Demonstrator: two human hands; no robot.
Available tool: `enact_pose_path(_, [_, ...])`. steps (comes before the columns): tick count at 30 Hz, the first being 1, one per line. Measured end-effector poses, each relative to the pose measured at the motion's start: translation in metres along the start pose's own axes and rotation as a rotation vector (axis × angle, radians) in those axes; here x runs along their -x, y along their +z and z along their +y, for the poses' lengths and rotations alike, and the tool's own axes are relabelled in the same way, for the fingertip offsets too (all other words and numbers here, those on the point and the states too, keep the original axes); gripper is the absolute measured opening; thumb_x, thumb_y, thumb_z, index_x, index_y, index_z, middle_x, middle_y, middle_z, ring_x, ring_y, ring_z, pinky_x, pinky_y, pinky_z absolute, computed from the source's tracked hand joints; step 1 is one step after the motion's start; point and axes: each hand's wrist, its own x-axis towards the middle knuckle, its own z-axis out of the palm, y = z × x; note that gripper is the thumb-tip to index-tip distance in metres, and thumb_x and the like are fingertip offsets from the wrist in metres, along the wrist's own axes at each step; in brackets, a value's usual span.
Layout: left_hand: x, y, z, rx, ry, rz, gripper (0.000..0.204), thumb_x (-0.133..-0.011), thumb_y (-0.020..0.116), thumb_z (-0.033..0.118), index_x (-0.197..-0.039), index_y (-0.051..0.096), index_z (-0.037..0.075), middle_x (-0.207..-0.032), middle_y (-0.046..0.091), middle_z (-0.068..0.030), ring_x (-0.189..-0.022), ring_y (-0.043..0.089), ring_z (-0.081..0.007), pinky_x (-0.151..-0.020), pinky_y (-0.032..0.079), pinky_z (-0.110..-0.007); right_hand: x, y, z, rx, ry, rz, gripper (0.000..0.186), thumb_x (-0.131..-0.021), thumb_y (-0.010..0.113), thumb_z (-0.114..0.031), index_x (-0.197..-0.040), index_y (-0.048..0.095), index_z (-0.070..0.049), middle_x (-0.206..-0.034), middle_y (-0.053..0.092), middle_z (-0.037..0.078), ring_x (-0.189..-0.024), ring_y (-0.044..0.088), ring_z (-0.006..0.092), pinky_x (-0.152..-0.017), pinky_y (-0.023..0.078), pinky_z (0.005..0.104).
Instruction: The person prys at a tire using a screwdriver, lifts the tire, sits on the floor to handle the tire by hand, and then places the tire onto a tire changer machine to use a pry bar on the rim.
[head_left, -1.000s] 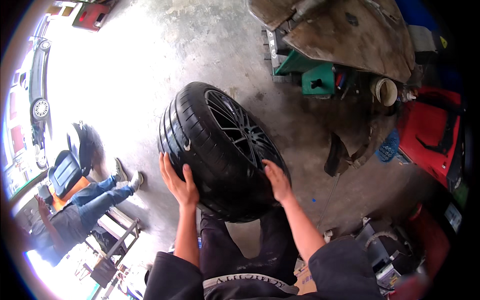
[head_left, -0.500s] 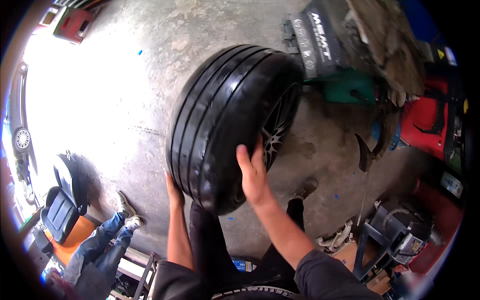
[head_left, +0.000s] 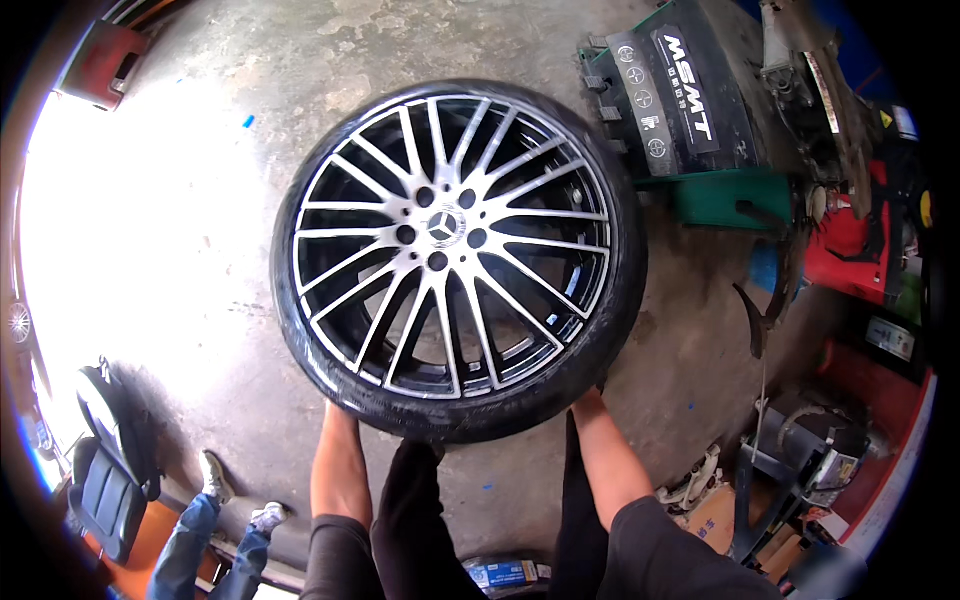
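Observation:
A car wheel [head_left: 446, 228], a silver-and-black multi-spoke rim in a black tyre [head_left: 618, 330], is held up in front of me with its spoked face toward me. Beneath its near left edge my left hand [head_left: 341, 416] supports the tyre. My right hand [head_left: 590, 402] bears it at the near right edge. Both sets of fingers are mostly hidden behind the rubber; only the wrists and the heels of the hands show. Between the spokes, dark gaps give a partial view of the rim's inside.
A black-and-green box-like machine part [head_left: 690, 110] is at upper right. Car seats [head_left: 110, 500] stand at lower left near another person's jeans-clad legs [head_left: 185, 545]. Metal parts and a cardboard box [head_left: 712, 518] crowd the lower right. A red object [head_left: 98, 62] is at upper left.
The wheel has tipped from tread toward me to spoked face toward me. My right hand has moved from the tyre's side by the rim to beneath its near right edge.

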Motion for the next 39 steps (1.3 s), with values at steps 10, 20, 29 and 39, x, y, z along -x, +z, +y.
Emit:
enact_pose_path(10, [0.078,0.031,-0.054,0.084,0.242,0.211,0.075,-0.102,0.052,0.054,-0.155,0.036,0.004,-0.15,0.048,-0.0131,-0.133,0.05,-0.0315,-0.117,0.035,-0.043,-0.053,0.0,-0.056,-0.024,0.115,0.204,0.067,-0.105,0.042,-0.054,-0.154,0.035,-0.009,-0.159,0.038,0.01,-0.144,0.038,0.0262,-0.12,0.03,0.0435])
enact_pose_path(20, [0.036,-0.029,-0.045,-0.332,0.247,0.316,0.082,-0.096,0.058,0.062,-0.144,0.046,-0.003,-0.139,0.058,-0.0166,-0.122,0.059,-0.0322,-0.108,0.044,-0.04,-0.049,-0.054,0.055,-0.3,0.271,0.167,0.056,-0.107,0.04,-0.046,-0.149,0.044,-0.011,-0.152,0.048,0.01,-0.138,0.046,0.0264,-0.116,0.038,0.0433])
enact_pose_path(29, [-0.002,-0.066,-0.049,-0.937,0.592,0.754,0.09,-0.092,0.055,0.072,-0.137,0.056,-0.005,-0.131,0.063,-0.0235,-0.116,0.06,-0.0343,-0.103,0.044,-0.041,0.007,-0.025,0.021,0.071,0.536,0.648,0.043,-0.101,0.051,-0.05,-0.115,0.065,-0.012,-0.099,0.072,0.005,-0.094,0.068,0.025,-0.087,0.056,0.0443])
enact_pose_path(39, [-0.009,-0.064,-0.041,-1.007,0.612,0.849,0.097,-0.087,0.054,0.078,-0.132,0.06,-0.008,-0.13,0.063,-0.0272,-0.115,0.061,-0.0403,-0.102,0.046,-0.046,0.031,0.082,-0.527,1.614,-1.363,0.823,0.017,-0.088,0.073,-0.017,-0.099,0.076,-0.004,-0.086,0.075,0.011,-0.076,0.072,0.0208,-0.072,0.055,0.0334])
